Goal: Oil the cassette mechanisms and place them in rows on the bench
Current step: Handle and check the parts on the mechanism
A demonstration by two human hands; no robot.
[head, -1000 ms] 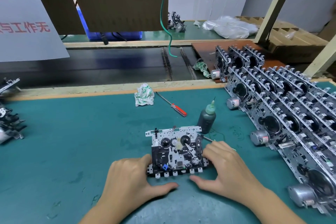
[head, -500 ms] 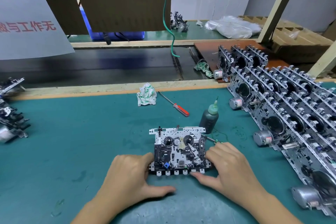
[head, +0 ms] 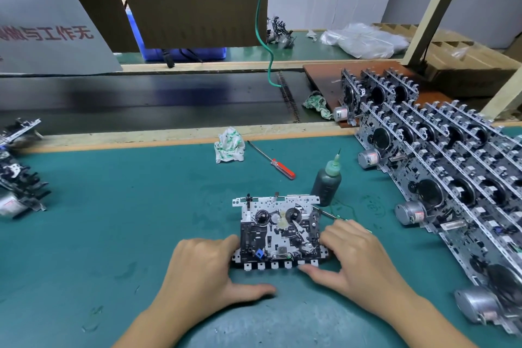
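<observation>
A cassette mechanism (head: pixel 278 230), a white perforated plate with black parts and two reels, lies flat on the green mat (head: pixel 113 220) in front of me. My left hand (head: pixel 202 271) holds its left edge with curled fingers, thumb spread on the mat. My right hand (head: pixel 354 258) holds its right edge, thumb along the front row of tabs. A thin metal probe (head: pixel 327 213) sticks out from under the right fingers. A dark oil bottle (head: pixel 327 182) with a green needle cap stands just behind the mechanism. Rows of mechanisms (head: pixel 440 178) stand on edge at the right.
A red-handled screwdriver (head: pixel 278 165) and a crumpled cloth (head: pixel 229 145) lie further back on the mat. More mechanisms (head: pixel 17 178) sit at the left edge. A dark conveyor belt (head: pixel 141 99) runs behind the bench, and a green cable (head: pixel 261 22) hangs over it.
Both hands stay at the mechanism's two sides. The view has shifted slightly, and nothing else has visibly moved.
</observation>
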